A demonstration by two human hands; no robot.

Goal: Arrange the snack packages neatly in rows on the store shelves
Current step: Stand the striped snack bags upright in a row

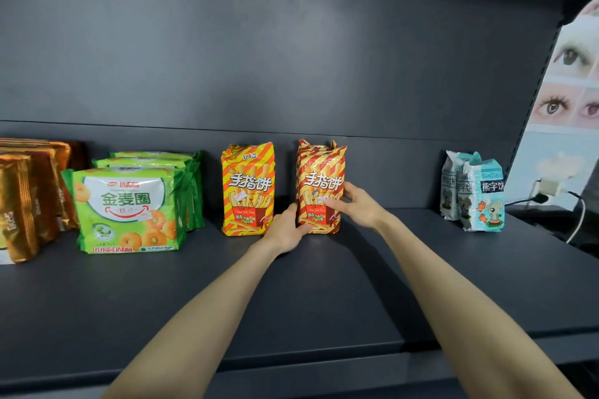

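At frame centre, my left hand (289,230) and right hand (359,204) grasp the red-striped snack pack (319,185) upright on the shelf (324,285).

Ring-biscuit packs (129,207) left of two upright finger-biscuit packs (248,189), bear-biscuit packs (473,193) far right, all on shelf (324,285).

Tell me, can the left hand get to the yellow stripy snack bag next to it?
Probably yes. The left hand is right beside the yellow stripy bag, with only bare shelf between them; it would first have to release the red stripy bag.
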